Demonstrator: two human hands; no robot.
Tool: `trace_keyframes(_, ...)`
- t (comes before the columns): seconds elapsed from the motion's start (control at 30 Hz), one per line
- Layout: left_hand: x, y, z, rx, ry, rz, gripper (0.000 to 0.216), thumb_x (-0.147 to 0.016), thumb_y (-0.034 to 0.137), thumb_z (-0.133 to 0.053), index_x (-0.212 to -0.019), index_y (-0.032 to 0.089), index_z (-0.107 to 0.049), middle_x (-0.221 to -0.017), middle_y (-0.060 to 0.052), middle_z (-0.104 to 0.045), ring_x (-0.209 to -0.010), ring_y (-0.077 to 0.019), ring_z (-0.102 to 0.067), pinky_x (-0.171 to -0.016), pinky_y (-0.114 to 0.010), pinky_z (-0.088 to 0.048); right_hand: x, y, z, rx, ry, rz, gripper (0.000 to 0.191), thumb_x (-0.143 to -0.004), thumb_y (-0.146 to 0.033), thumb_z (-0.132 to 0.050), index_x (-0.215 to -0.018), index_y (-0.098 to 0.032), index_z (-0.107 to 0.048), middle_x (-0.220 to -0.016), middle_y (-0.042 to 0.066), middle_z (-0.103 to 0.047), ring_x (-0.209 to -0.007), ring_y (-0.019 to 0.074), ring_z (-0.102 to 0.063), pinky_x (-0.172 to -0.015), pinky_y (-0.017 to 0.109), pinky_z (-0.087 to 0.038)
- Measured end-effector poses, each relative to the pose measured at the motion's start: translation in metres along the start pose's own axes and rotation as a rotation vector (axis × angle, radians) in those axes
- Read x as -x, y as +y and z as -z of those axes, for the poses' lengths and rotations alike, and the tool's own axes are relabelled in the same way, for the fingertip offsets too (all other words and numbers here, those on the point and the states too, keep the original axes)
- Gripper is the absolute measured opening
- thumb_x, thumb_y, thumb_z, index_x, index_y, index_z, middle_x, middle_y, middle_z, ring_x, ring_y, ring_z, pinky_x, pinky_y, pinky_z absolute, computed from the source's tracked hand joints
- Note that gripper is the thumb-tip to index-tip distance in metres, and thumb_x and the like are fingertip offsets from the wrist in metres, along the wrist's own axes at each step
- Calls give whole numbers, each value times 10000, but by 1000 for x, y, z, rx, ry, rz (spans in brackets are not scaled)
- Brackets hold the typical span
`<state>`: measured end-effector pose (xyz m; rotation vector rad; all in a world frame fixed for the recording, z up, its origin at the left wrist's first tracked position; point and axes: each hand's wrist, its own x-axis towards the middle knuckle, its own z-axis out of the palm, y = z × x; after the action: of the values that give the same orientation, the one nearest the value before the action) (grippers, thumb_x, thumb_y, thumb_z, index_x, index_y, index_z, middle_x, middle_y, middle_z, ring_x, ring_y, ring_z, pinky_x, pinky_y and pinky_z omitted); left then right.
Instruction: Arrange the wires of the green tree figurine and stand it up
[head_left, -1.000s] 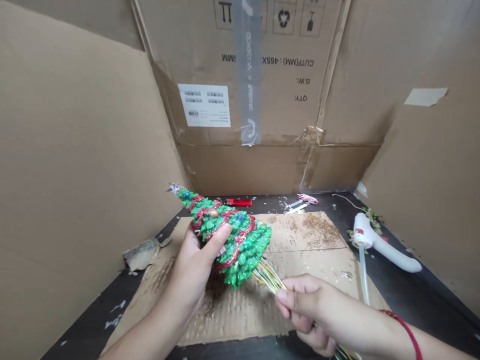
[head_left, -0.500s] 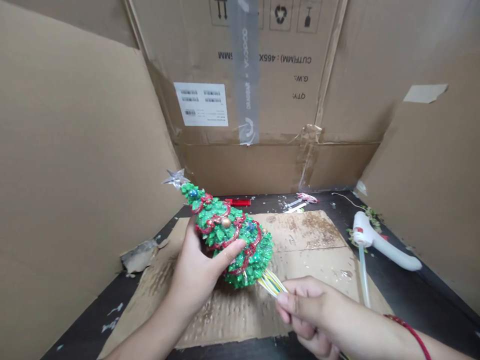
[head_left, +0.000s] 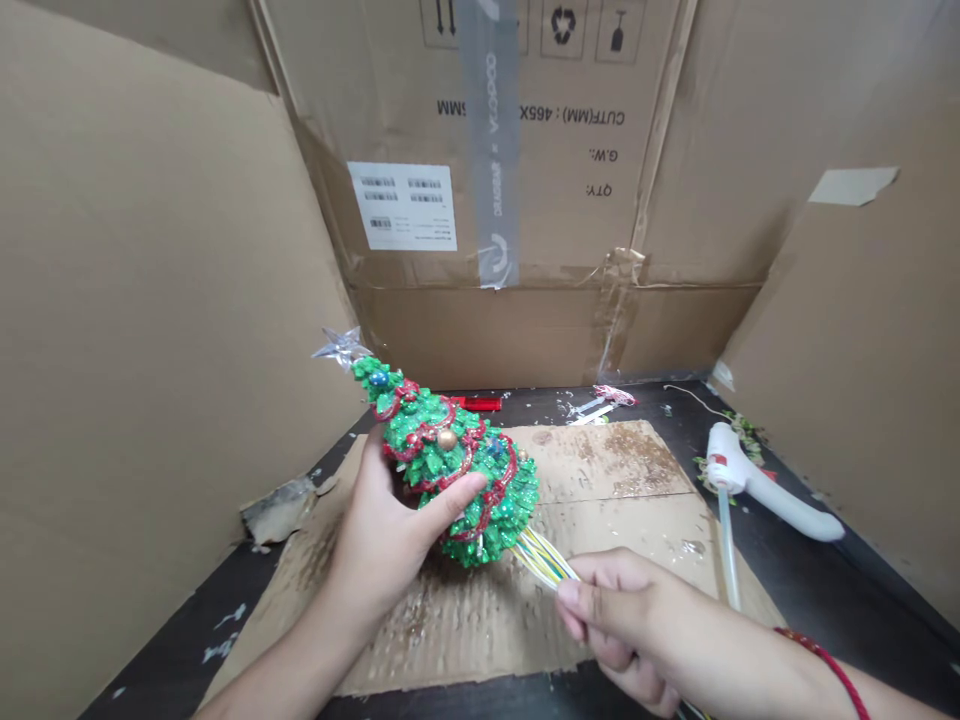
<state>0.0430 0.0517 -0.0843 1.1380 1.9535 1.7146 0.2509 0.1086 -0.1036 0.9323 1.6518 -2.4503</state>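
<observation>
Steadily, the left hand (head_left: 379,535) cradles a glittery green miniature Christmas tree (head_left: 457,465) above a corrugated cardboard sheet (head_left: 450,640), fingers curled round its side, tilting it so the yellow-and-white wires (head_left: 544,558) at its base reach the right hand (head_left: 630,625), whose fingers pinch them. Upside-down print on the carton wall (head_left: 555,210) reads "CUT(MM): 465X".

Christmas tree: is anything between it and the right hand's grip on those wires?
Nothing visible stands in the way. The right hand pinches the yellow and white wire bundle, which runs from the base of the green glitter tree to the fingers with nothing across it.
</observation>
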Motion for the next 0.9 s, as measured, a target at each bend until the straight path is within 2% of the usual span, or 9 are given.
trace_keyframes(0.23,-8,-11,4,156,-54,10,612,-653,433,-756,-1115,175,-451,-1144,-67,-511,-1050,-222,-511,-925,-287,-432,1,-3,2,10,-1,5,310,-916,-454,-440,-810,-165,-402,-576,-73,-277,-399,15,-174,-374,192,-78)
trace_keyframes(0.47,-7,-10,0,455,-98,198,666,-692,401,-740,-1233,198,-407,-1197,-68,-486,-1109,-218,-485,-952,-290,-447,2,-3,3,13,-12,12,320,-904,-467,-453,-812,-166,-401,-585,-70,-275,-412,18,-174,-385,196,-73)
trace_keyframes(0.77,-11,-9,5,576,-78,321,698,-691,426,-739,-1260,166,-431,-1193,-101,-481,-1038,-238,-521,-844,-289,-499,0,-9,2,64,33,59,451,-804,-594,-523,-767,-169,-376,-572,-75,-244,-418,25,-159,-382,192,-83)
trace_keyframes(0.9,-12,-9,4,559,-154,355,653,-700,439,-727,-1219,157,-450,-1183,-112,-484,-1031,-250,-524,-827,-293,-504,1,-10,1,84,37,49,501,-762,-651,-525,-764,-169,-386,-570,-74,-239,-422,29,-155,-387,190,-88)
